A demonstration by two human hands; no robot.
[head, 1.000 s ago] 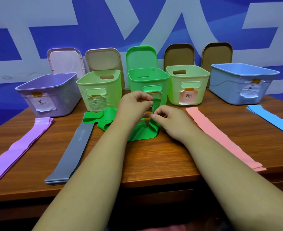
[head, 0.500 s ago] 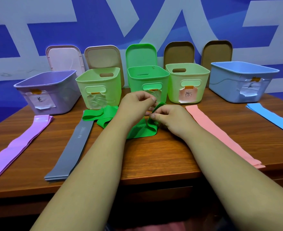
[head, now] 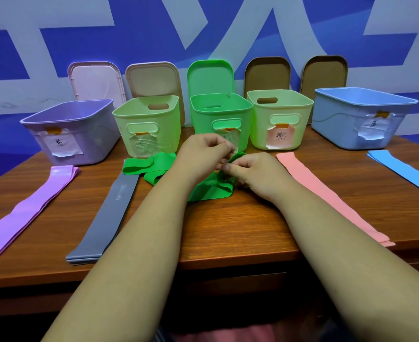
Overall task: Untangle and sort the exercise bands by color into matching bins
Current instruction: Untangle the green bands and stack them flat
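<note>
Where it lies, tangled green rubber exercise band (head: 211, 191): bunched on brown wooden table (head: 228, 230), just before green plastic bin (head: 218, 112).
Left hand (head: 201, 154): fingers curled, pinching band.
Right hand (head: 255, 171): thumb and fingers curled, pinching same band.
Flanks: flat grey rubber band (head: 104, 218) left, flat pink rubber band (head: 324, 193) right.

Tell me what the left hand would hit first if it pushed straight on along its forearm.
Probably the front wall of the bright green bin, right behind the left hand; depth between them is unclear.
</note>
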